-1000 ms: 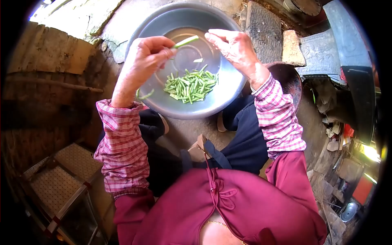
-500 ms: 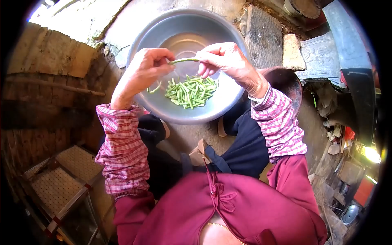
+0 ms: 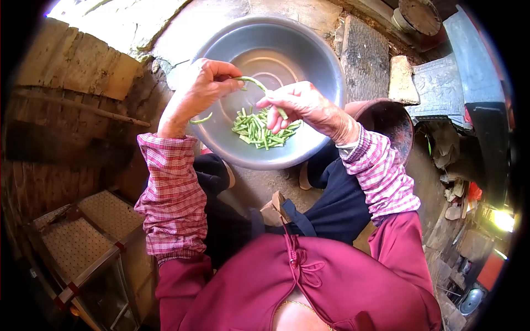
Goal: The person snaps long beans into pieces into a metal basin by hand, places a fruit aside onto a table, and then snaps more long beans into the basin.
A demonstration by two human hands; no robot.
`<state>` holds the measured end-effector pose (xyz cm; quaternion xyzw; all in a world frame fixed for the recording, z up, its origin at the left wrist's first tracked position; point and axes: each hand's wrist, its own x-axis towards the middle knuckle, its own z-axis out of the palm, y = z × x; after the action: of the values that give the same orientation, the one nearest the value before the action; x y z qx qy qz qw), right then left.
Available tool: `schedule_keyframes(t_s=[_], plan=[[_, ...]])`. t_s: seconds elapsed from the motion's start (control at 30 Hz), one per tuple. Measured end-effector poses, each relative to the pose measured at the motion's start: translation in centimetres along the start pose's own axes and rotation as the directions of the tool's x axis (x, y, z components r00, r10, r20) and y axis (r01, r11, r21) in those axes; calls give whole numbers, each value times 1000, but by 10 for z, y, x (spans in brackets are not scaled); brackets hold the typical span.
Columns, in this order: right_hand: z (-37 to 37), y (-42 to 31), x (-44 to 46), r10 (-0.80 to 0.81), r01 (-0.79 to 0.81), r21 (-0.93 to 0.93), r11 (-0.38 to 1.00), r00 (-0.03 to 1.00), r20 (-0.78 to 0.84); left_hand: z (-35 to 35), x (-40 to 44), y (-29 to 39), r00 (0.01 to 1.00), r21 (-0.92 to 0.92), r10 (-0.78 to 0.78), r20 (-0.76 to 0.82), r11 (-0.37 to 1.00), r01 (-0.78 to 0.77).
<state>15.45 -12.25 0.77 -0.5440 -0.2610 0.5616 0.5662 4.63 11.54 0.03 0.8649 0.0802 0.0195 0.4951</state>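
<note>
Above a wide grey basin (image 3: pixel 326 83), my left hand (image 3: pixel 200 91) pinches one end of a long green bean (image 3: pixel 253 81). The bean runs slightly downward to my right hand (image 3: pixel 312 107), whose thumb and fingers close on its other end. A short green piece (image 3: pixel 282 113) also shows between the right fingers. Inside the basin, below the right hand, lies a heap of short cut bean pieces (image 3: pixel 256 131). Another bean (image 3: pixel 202 118) sticks out below my left hand; whether the hand holds it or it rests on the rim I cannot tell.
A reddish-brown round container (image 3: pixel 395 129) stands right of the basin. Beyond it are a dark wooden board (image 3: pixel 364 55) and a pale block (image 3: pixel 403 80). At lower left is a framed cabinet (image 3: pixel 80 243), with wooden planks (image 3: pixel 77 60) above it.
The right hand has dropped lower, and the bean between the hands now slants and bends. A short piece now shows in the right fingers. The whole view has shifted slightly.
</note>
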Motion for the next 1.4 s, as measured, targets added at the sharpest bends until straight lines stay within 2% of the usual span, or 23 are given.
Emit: schedule_keyframes(t_s=[0.03,0.2,0.33,0.43,0.57,0.63,0.67,0.7,0.8,0.83,0.87,0.9,0.93,1.03,1.07,1.17,1.2,1.23,1.3,1.4], plan=[[0,1,0,10,-10,18,1000,1000,24,-2,1,-1,999,21,-26,21,999,26],[2,5,0,45,-59,166,984,995,88,0,0,-11,999,23,45,-14,999,-45],[-12,6,3,-69,19,406,914,992,108,-2,-1,10,999,-24,-38,-9,999,38],[-23,-6,0,-86,84,456,886,996,-16,2,-1,16,999,-155,-38,-9,987,36],[-36,-13,1,-158,231,514,826,970,-182,5,0,30,997,-193,-73,22,978,76],[-59,-21,-5,-283,435,374,819,874,-395,1,-1,21,996,-175,-83,-15,981,80],[-62,-23,-10,-313,439,220,871,841,-440,0,-1,18,996,-260,-93,17,961,94],[-60,-30,-13,-353,431,60,900,805,-477,1,-2,18,996,-255,-85,9,963,85],[-38,-22,-11,-348,252,-275,928,849,-398,2,-4,17,998,-223,-70,-6,972,67],[-39,-8,-3,-365,223,-388,894,865,-344,3,-4,17,998,-203,-69,-8,977,66],[-39,2,-1,-373,129,-572,810,866,-333,3,-4,18,998,-183,-67,-14,981,64],[-35,6,0,-379,32,-729,683,869,-318,2,-3,20,997,-160,-78,-6,984,76],[-32,5,-1,-474,30,-833,553,833,-285,0,-3,24,996,-136,-89,0,987,88],[-38,2,2,-500,184,-635,750,787,-362,1,-5,19,995,-47,-100,-24,994,99],[-43,1,3,-531,238,-613,753,770,-353,3,-6,14,994,-13,-99,-36,995,99],[-28,-9,1,-461,266,-511,818,833,-305,10,-10,2,976,111,214,-50,972,-207],[-20,-10,0,-390,211,-487,848,869,-303,11,-12,9,981,157,192,-9,969,-189],[-17,0,4,-451,290,-505,813,862,-232,13,-9,7,978,166,209,6,964,-207],[-12,3,4,-267,152,-495,855,948,-170,16,-5,0,971,185,238,28,953,-239],[-7,-3,2,-200,105,-394,913,958,-208,12,-11,-2,968,171,249,-16,955,-243]])
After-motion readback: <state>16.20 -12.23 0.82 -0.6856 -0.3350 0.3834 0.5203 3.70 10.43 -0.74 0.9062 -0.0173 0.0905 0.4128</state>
